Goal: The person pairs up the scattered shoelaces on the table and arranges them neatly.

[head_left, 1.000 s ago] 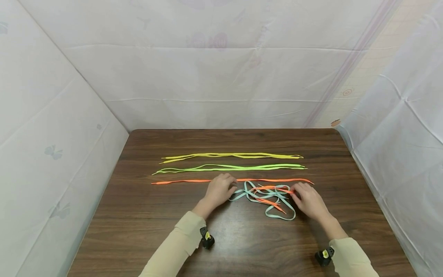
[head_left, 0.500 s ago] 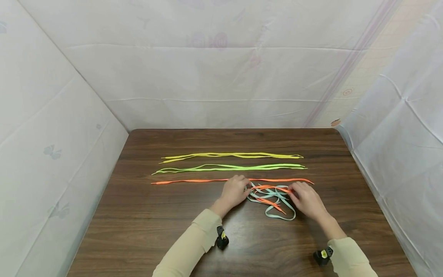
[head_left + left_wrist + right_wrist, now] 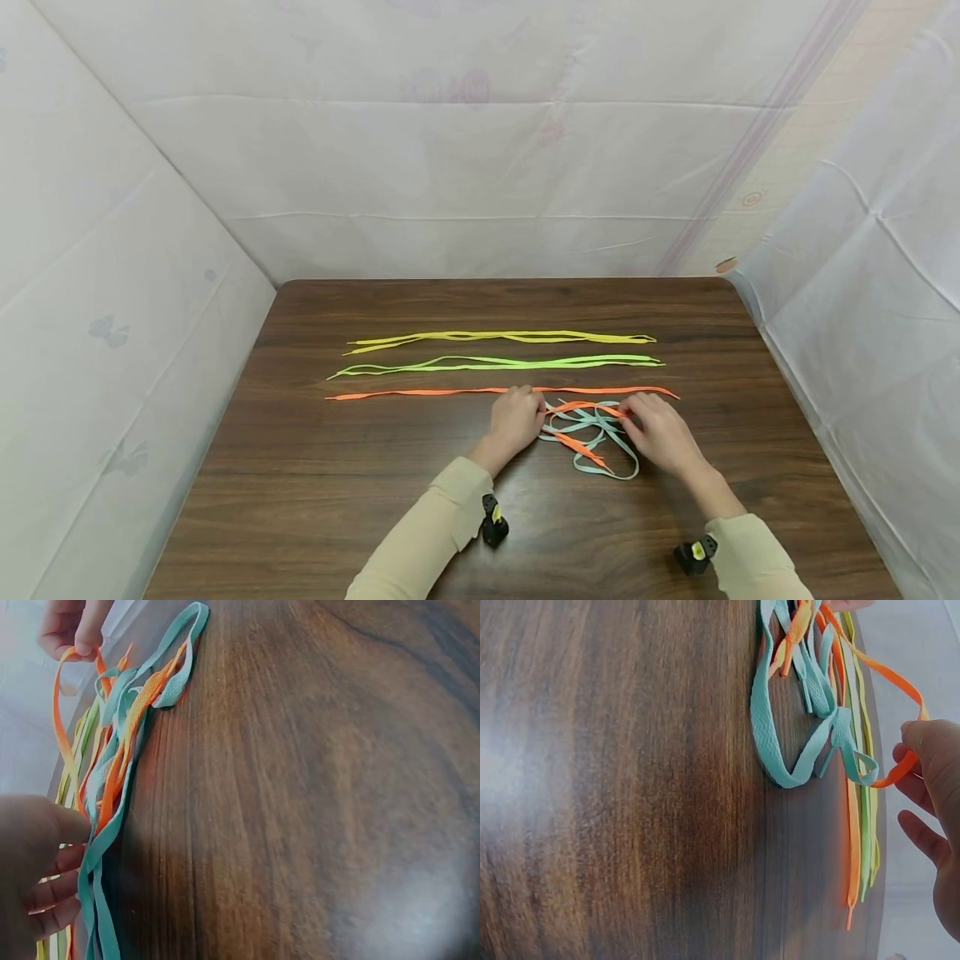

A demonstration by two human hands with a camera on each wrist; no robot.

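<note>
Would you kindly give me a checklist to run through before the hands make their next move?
1. Right hand pinching the loose orange lace: ok.
2. Left hand gripping that lace: cannot tell; it is at the tangle.
3. Loose orange lace free of the blue lacing: not ok, intertwined.
4. Straight orange lace laid lengthwise: ok.
5. Yellow strands and green strands in separate rows: ok.

Our left hand (image 3: 517, 418) and right hand (image 3: 658, 429) pinch near each other, fingers bent. Our sleeved forearms (image 3: 423, 533) slant inward from below.
</note>
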